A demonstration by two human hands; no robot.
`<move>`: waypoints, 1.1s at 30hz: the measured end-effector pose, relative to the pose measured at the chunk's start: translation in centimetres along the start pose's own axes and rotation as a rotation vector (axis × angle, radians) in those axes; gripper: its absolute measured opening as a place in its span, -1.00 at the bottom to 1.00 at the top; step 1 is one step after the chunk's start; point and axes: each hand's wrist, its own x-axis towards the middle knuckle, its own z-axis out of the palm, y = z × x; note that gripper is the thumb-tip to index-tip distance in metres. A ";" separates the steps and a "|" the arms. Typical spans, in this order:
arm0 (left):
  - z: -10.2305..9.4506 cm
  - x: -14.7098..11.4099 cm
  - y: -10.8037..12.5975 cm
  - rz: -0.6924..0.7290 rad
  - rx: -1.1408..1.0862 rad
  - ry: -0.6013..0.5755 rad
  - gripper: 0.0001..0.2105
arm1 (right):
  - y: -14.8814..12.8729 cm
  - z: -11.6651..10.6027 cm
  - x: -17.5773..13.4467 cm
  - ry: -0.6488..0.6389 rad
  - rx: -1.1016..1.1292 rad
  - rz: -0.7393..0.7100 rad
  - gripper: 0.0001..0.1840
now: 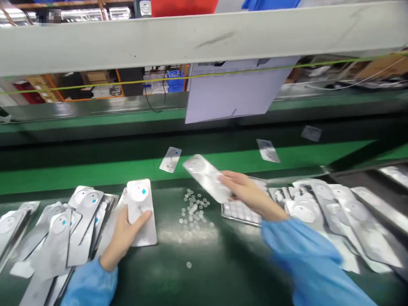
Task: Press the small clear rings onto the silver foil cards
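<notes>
My left hand (126, 233) is closed on a flat silver plate (139, 217) with rounded corners, a white round area and a blue dot; my thumb lies across its face. Another plate's edge shows just behind it. My right hand (247, 192) is closed on a similar long plate (206, 177), tilted and raised above the bench, its round end pointing up and left. Between my hands, small translucent discs (193, 213) lie scattered on the dark green bench. Partly under my right hand sits a clear tray with compartments (242, 213).
Overlapping plates with blue dots (59, 228) lie at the left, and more silver plates (349, 216) at the right. Small cards (170, 159) rest on the green belt (136, 166) behind. A white sheet (236, 91) hangs beneath a pale crossbeam (181, 38).
</notes>
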 end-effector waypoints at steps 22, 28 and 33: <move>1.7 -2.5 -1.4 -0.250 -0.709 -0.078 -0.33 | -5.3 12.3 -13.5 -0.999 0.247 0.158 -0.52; 1.7 -3.2 -2.5 -0.225 -0.510 -0.207 -0.42 | -5.6 11.6 -12.9 -0.541 0.039 -0.191 -0.77; 2.1 -3.6 -2.9 -0.056 -0.074 -0.191 -0.62 | -4.7 12.0 -13.4 -0.595 -0.041 -0.503 -0.69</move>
